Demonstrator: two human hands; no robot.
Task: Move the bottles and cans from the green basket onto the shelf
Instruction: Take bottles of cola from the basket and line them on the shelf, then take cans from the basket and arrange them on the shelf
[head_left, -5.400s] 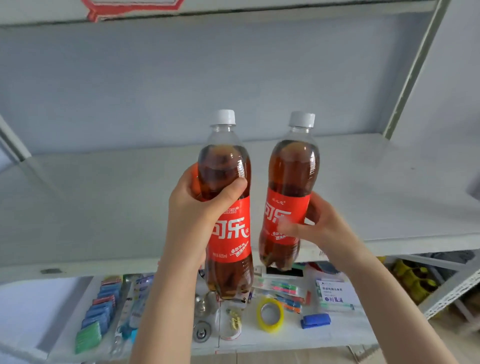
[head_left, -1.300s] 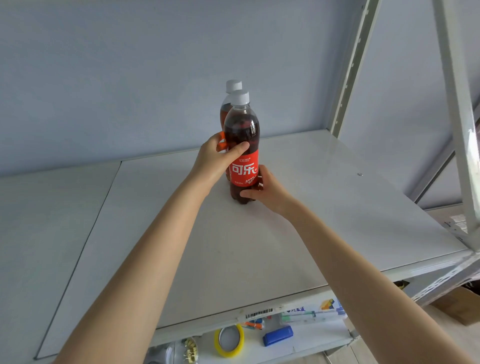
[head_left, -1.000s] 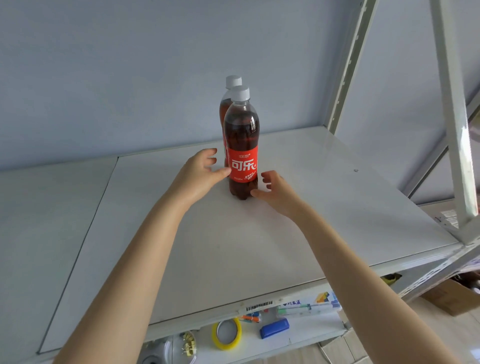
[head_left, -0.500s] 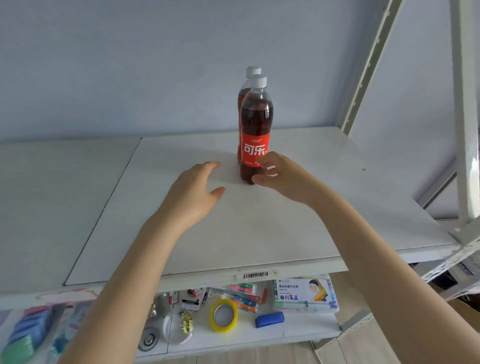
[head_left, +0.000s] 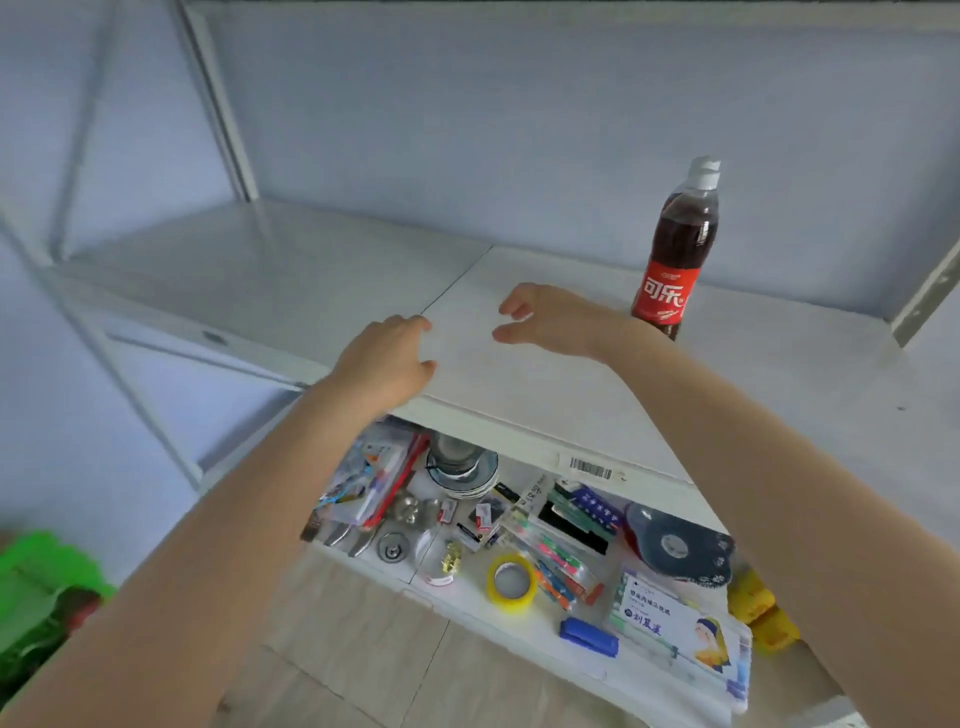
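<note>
Two cola bottles (head_left: 678, 249) with red labels and white caps stand upright on the white shelf (head_left: 545, 374) at the right, one right behind the other so the rear one is mostly hidden. My right hand (head_left: 556, 319) hovers over the shelf to the left of the bottles, fingers loosely curled, holding nothing. My left hand (head_left: 387, 358) is over the shelf's front edge, relaxed and empty. The green basket (head_left: 36, 587) shows at the lower left edge, blurred, with something dark and red inside.
A lower shelf (head_left: 519, 613) holds stationery: a yellow tape roll (head_left: 511, 582), a blue stapler (head_left: 588, 634), pens, boxes, a stack of dishes (head_left: 460, 467). White shelf uprights (head_left: 221, 98) stand at left and right. Tiled floor lies below.
Both hands have let go of the bottles and drawn back to the left toward the shelf's front edge. The view has swung left and down, bringing the green basket into sight.
</note>
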